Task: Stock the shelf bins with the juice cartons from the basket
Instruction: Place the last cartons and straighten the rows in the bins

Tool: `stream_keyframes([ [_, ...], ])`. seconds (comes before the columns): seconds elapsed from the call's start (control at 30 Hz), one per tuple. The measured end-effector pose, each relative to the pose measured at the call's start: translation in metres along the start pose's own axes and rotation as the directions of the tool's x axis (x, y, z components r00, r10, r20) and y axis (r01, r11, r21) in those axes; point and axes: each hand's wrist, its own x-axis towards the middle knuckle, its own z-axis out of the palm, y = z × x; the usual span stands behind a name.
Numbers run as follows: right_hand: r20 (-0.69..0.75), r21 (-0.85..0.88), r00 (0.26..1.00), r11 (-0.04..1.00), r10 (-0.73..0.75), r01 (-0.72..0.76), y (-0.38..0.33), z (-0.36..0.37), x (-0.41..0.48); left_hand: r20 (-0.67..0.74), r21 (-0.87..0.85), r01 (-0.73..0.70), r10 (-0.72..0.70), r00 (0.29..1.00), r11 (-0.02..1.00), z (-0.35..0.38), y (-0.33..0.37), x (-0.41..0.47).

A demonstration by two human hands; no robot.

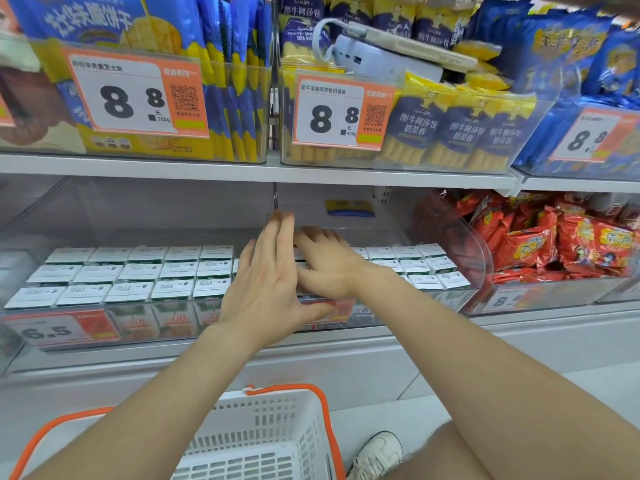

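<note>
Rows of white-topped juice cartons (138, 271) fill the clear left bin (69, 327) on the lower shelf, and more cartons (422, 268) stand in the clear right bin (464, 296). My left hand (270, 275) reaches over the divide between the bins with straight fingers, thumb against the bin front. My right hand (325, 258) lies flat on the carton tops in the right bin, fingers spread. Neither hand holds a carton. The white basket (270, 434) with orange handles sits on the floor below; what shows of its inside holds nothing.
The upper shelf (242, 171) carries bins of blue and yellow snack packs with 8.8 price tags, with a white power bank (374, 60) on top. Red snack bags (554, 244) fill the bin to the right. A white shoe (377, 452) is beside the basket.
</note>
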Motion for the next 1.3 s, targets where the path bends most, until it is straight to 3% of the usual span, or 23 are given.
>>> stream_keyframes([
  [0.17,-0.103,-0.132,0.992,0.987,0.074,-0.087,0.036,-0.011,-0.029,-0.032,0.199,-0.086,0.094,0.995,0.976,-0.004,0.004,-0.005],
  [0.27,-0.01,-0.092,0.981,0.977,0.192,-0.192,0.05,-0.011,-0.041,-0.02,0.311,-0.222,0.24,0.971,0.924,0.008,0.015,-0.017],
  [0.4,0.073,-0.084,0.968,0.968,0.241,-0.235,0.047,-0.011,-0.038,0.093,0.387,-0.199,0.177,0.98,0.9,0.014,0.025,-0.022],
  [0.63,0.092,-0.138,0.971,0.969,0.221,-0.207,0.044,-0.019,-0.048,0.14,0.416,-0.189,0.143,0.98,0.889,0.009,0.03,-0.022],
  [0.83,0.026,-0.058,0.986,0.985,0.167,-0.165,0.046,-0.015,-0.05,0.122,0.424,-0.124,0.079,0.989,0.897,0.006,0.042,-0.02],
  [0.93,-0.078,-0.046,0.991,0.992,0.111,-0.115,0.061,-0.019,-0.059,0.093,0.387,-0.17,0.145,0.985,0.906,0.013,0.051,-0.019],
  [1.03,-0.152,-0.113,0.971,0.973,0.185,-0.203,0.09,-0.02,-0.063,0.093,0.339,-0.218,0.198,0.976,0.915,0.024,0.057,-0.014],
  [1.3,-0.086,-0.09,0.941,0.938,0.327,-0.335,0.125,-0.035,-0.061,0.147,0.386,-0.243,0.2,0.969,0.89,0.04,0.061,-0.004],
])
